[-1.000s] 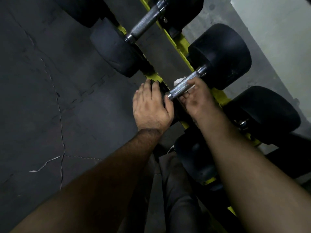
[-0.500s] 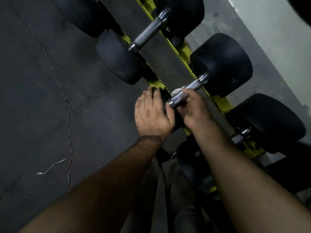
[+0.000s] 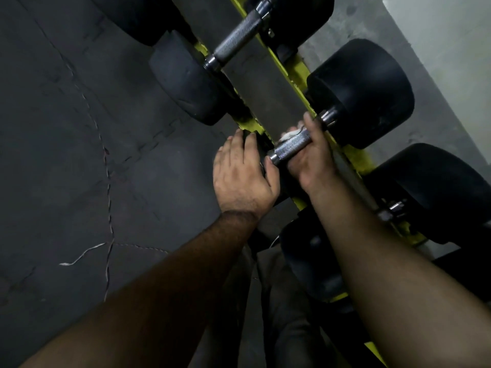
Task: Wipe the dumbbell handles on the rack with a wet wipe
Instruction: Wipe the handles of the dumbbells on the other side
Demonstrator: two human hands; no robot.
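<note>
A black dumbbell lies across the yellow rack (image 3: 356, 158), its knurled steel handle (image 3: 291, 146) in the middle of the view. My right hand (image 3: 312, 160) reaches under this handle with its fingers curled round the far side, pressing a crumpled white wet wipe (image 3: 291, 133) against the metal. Only a bit of the wipe shows above the handle. My left hand (image 3: 241, 176) rests flat, fingers straight, on the near black head of the same dumbbell, which it mostly hides. The far head (image 3: 364, 94) is in plain view.
A second dumbbell with a bare steel handle (image 3: 236, 43) sits further along the rack. A third dumbbell (image 3: 435, 192) lies nearer, partly behind my right forearm. Dark rubber floor mats (image 3: 79, 128) spread to the left; a pale wall (image 3: 451, 62) runs behind the rack.
My right hand slid along the handle toward the near end, then back toward the far head. My left hand stayed on the near head. The view shifted slightly.
</note>
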